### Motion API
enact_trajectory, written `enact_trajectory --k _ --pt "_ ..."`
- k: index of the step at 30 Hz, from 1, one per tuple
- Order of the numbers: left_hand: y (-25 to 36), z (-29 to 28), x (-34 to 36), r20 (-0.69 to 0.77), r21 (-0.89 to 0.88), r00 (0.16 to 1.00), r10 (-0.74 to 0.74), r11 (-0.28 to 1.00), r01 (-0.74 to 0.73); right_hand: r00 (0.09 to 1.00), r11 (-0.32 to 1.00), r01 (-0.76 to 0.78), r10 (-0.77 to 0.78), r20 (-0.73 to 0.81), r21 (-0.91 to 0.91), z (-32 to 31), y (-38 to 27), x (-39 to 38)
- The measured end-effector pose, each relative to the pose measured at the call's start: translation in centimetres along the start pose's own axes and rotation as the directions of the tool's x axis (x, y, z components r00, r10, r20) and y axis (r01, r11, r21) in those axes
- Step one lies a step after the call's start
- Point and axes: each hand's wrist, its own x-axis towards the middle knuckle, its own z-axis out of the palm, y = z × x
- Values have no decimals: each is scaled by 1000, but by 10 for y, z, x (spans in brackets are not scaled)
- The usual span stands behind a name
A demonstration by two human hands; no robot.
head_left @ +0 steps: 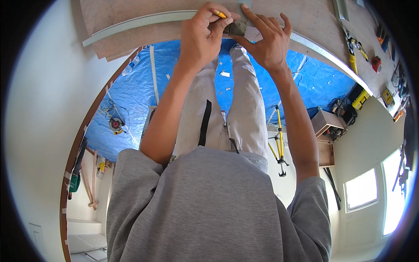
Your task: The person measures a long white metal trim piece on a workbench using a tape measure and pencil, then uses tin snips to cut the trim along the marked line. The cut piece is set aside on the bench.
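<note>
A person in a gray shirt bends over a wooden board (122, 9), the left hand (200, 41) closed around a yellow pencil (220, 14) pinched between thumb and fingers. The pencil lies above the board's near edge, slanting down to the right, its reddish end outward; its other end disappears among the fingertips, and whether it touches the wood cannot be told.

Just beside it, the right hand (269, 46) is open, fingers spread and reaching forward, thumb stretched toward the left hand. Between the two hands lies a dark metal piece (237, 29), partly covered by the fingers; its full shape is hard to make out, as is how firmly the right hand presses on it.

A pale perforated strip (144, 22) curves along the board on either side, its middle hidden behind the hands. The board runs out of view at the top.

To the right rest yellow-handled pliers (352, 54) and a red tape measure (376, 64); tools beyond them blur into the dark rim. Below, a blue tarp (168, 59) covers the floor, largely blocked by the person's arms and light trousers (246, 100).
</note>
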Motion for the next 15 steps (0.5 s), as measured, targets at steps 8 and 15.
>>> enact_trajectory --k 8,15 --pt "6 2 5 -51 32 998 -22 999 23 1000 1000 -11 11 21 0 -1 -1 1" --pt "2 0 13 -11 88 1000 27 996 -26 1000 1000 1 -1 3 -3 1 -1 1"
